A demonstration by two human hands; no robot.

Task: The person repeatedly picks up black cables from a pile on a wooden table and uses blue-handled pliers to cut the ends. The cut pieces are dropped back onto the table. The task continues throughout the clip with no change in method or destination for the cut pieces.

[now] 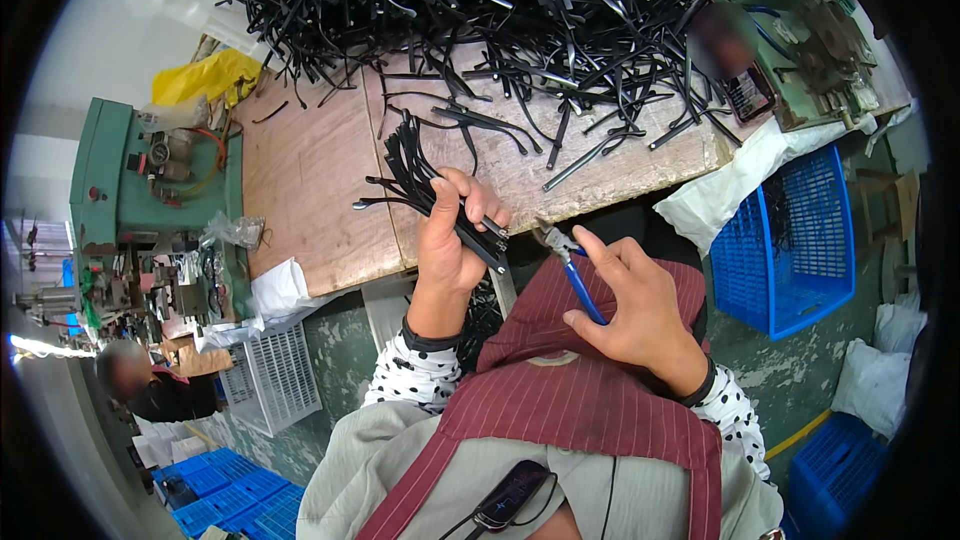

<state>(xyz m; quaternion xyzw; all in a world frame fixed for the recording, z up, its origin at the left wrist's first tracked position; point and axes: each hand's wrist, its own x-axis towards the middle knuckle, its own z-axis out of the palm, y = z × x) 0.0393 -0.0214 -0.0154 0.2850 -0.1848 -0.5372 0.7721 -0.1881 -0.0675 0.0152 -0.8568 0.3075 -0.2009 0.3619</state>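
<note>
My left hand (452,238) is closed round a bundle of slim black eyeglass temples (405,168). Their curved tips fan out up and to the left, while the cut-looking straight ends (490,248) poke out past my fingers. In my right hand (640,310) is a pair of blue-handled pliers (577,278), its metal jaws pointing up toward the bundle with a small gap between. Both hands are over the front edge of the wooden table (310,175). Beyond them, a large heap of similar black temples (460,0) covers the far part of the tabletop, with several lying loose nearer.
A phone (740,80) stands at the right beside a small metal machine (825,55). Green machinery (105,175) adjoins the table's left. Blue crates (785,250) stand low at the right; a white crate (272,380) is at the left. Another person (175,395) is at far left.
</note>
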